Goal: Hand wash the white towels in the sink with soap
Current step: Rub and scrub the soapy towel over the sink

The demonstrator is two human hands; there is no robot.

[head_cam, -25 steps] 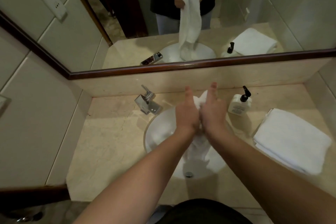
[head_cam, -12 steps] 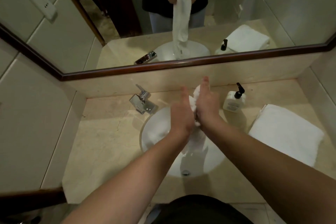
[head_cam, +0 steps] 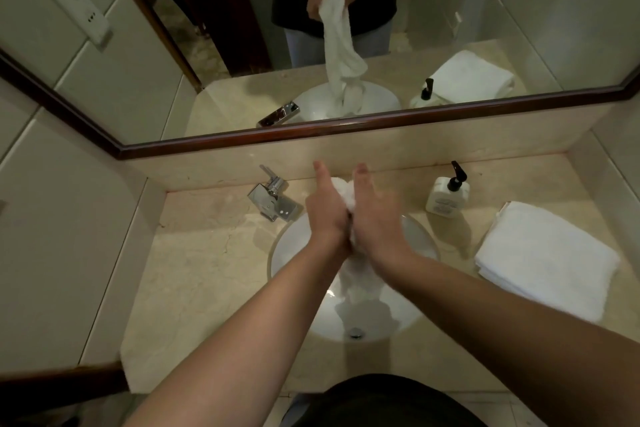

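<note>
My left hand and right hand clasp the white towel over the sink, soap bottle at two o'clock; I should rub palms firmly, working downward.

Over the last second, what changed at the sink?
The left hand and right hand keep rubbing the white towel between them, sliding slightly against each other above the sink. The folded towels, soap bottle and faucet stayed put.
</note>
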